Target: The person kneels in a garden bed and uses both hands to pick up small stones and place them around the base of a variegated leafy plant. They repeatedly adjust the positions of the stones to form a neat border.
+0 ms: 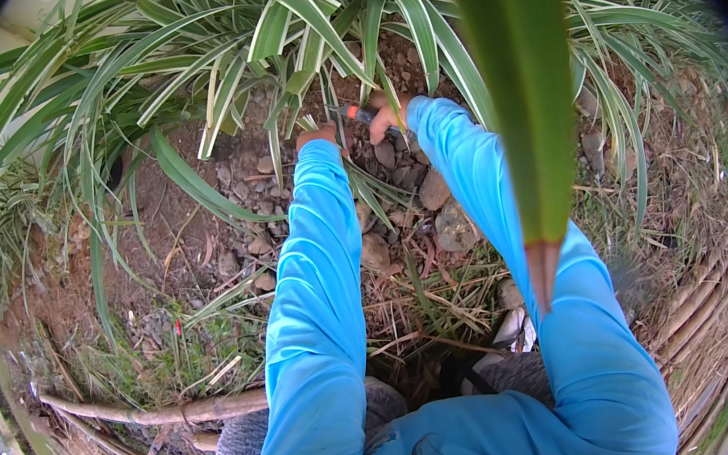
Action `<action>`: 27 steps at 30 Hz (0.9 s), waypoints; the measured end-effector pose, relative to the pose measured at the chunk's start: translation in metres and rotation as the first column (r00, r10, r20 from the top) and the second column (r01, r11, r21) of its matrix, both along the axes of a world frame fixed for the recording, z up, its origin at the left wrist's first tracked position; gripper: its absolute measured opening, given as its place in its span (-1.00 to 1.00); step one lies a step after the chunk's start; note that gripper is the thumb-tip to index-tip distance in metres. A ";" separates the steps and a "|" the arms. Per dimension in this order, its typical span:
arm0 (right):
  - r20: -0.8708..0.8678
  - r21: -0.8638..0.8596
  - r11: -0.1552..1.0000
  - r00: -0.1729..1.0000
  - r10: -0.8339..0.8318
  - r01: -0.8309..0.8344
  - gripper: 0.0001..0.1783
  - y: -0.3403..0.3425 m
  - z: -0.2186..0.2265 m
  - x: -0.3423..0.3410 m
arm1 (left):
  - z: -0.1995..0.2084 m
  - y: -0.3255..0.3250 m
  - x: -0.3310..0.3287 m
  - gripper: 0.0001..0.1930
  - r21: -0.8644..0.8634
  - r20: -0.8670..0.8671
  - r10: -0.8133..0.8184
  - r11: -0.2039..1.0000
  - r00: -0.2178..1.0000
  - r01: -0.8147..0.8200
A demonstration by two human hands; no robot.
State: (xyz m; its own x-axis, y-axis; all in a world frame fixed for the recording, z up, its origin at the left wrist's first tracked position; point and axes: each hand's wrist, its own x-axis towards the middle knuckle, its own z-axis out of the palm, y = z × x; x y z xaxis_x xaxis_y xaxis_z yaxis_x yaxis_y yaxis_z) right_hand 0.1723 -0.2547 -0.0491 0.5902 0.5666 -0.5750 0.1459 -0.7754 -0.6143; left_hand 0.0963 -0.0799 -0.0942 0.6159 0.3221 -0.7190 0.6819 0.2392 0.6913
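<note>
In front of me, long green leaves with white edges (312,25) arch from a dense clump over bare soil. My left hand (319,134) is low at the base of the clump, closed round some narrow leaves; its fingertips are partly hidden. Just to its right, my right hand (388,119) grips a small cutting tool (355,112) with a red-orange and dark handle. A thin grey blade seems to point left from it, toward my left hand; its exact kind is too small to make out. Both of my arms are stretched forward in light-blue sleeves.
A broad green leaf (523,84) hangs close to the camera, crossing my right sleeve. Stones (452,226) lie between my forearms, with cut leaves and dry grass nearer me. Bamboo poles (157,413) lie at the lower left; more poles (709,295) lie at the right.
</note>
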 end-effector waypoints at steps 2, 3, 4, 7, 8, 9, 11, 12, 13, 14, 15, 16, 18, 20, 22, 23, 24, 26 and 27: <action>-0.003 0.038 0.999 1.000 -0.006 0.007 -0.25 -0.003 0.000 0.000 | 0.005 0.004 -0.004 -0.70 0.005 -0.001 0.041 0.999 0.999 -0.041; -0.067 0.055 0.998 0.998 -0.011 0.015 -0.25 -0.006 0.000 0.000 | 0.007 0.003 -0.008 -0.72 -0.012 0.032 0.123 0.992 0.992 -0.123; -0.078 0.086 0.996 0.997 0.026 -0.020 -0.26 -0.009 0.001 -0.001 | 0.011 0.006 -0.010 -0.72 0.009 0.027 0.112 0.994 0.993 -0.113; -0.056 0.049 0.997 0.996 0.064 -0.062 -0.25 -0.022 0.004 -0.003 | 0.020 0.015 -0.016 -0.72 -0.023 0.021 0.065 0.998 0.998 -0.064; -0.058 0.073 0.996 0.997 0.057 -0.053 -0.25 -0.023 0.005 -0.004 | 0.022 0.018 -0.017 -0.70 -0.041 0.037 0.051 0.998 0.998 -0.050; -0.037 0.089 0.995 0.998 0.041 -0.037 -0.24 -0.022 0.006 -0.004 | 0.022 0.019 -0.018 -0.67 -0.058 0.054 0.037 0.998 0.998 -0.034; -0.090 0.107 0.994 0.995 0.032 -0.022 -0.22 -0.014 0.009 -0.004 | 0.021 0.021 -0.016 -0.62 -0.082 0.037 0.040 0.996 0.999 -0.037; -0.075 0.119 0.992 0.996 0.042 -0.033 -0.21 -0.008 0.010 -0.004 | 0.020 0.021 -0.015 -0.62 -0.094 0.050 0.042 0.995 0.998 -0.038; -0.056 0.118 0.991 0.996 0.065 -0.058 -0.20 0.001 0.011 -0.003 | 0.020 0.021 -0.014 -0.61 -0.104 0.062 0.038 0.994 0.997 -0.031; -0.020 0.091 0.993 0.997 0.076 -0.074 -0.20 0.008 0.012 -0.003 | 0.020 0.021 -0.013 -0.61 -0.116 0.072 0.036 0.993 0.997 -0.028; 0.008 0.131 0.987 0.996 0.087 -0.087 -0.26 0.014 0.013 -0.003 | 0.020 0.020 -0.013 -0.65 -0.092 0.079 0.050 0.995 0.996 -0.043; -0.078 0.200 0.978 0.995 0.070 -0.053 -0.29 0.017 0.014 -0.003 | 0.021 0.021 -0.015 -0.68 -0.086 0.121 0.050 0.996 0.991 -0.040; -0.217 0.286 0.956 0.976 -0.006 0.069 -0.33 0.018 0.015 -0.004 | 0.021 0.027 -0.021 -0.73 -0.047 0.177 0.049 0.998 0.983 -0.041; -0.217 0.293 0.947 0.974 -0.067 0.131 -0.45 0.013 0.013 -0.005 | 0.021 0.040 -0.029 -0.79 -0.044 0.194 0.037 0.999 0.980 -0.029; -0.226 0.194 0.970 0.969 -0.101 0.146 -0.45 0.007 0.008 -0.006 | 0.016 0.058 -0.034 -0.77 0.028 0.151 0.006 1.000 0.989 -0.010; -0.209 0.185 0.963 0.965 -0.157 0.196 -0.43 0.004 0.005 -0.007 | 0.012 0.069 -0.037 -0.67 0.026 0.106 0.103 0.994 0.989 -0.106; -0.121 0.111 0.974 0.975 -0.186 0.199 -0.42 0.005 0.001 -0.007 | 0.007 0.079 -0.037 -0.60 0.049 0.092 0.163 0.985 0.982 -0.168; 0.086 0.120 0.986 0.989 -0.124 0.113 -0.43 0.010 -0.007 -0.008 | -0.001 0.096 -0.026 -0.46 0.397 0.057 0.086 0.912 0.995 -0.101; 0.088 0.202 0.970 0.984 -0.156 0.136 -0.43 0.015 -0.011 -0.009 | -0.006 0.100 -0.021 -0.39 0.651 -0.017 -0.102 0.754 0.995 0.088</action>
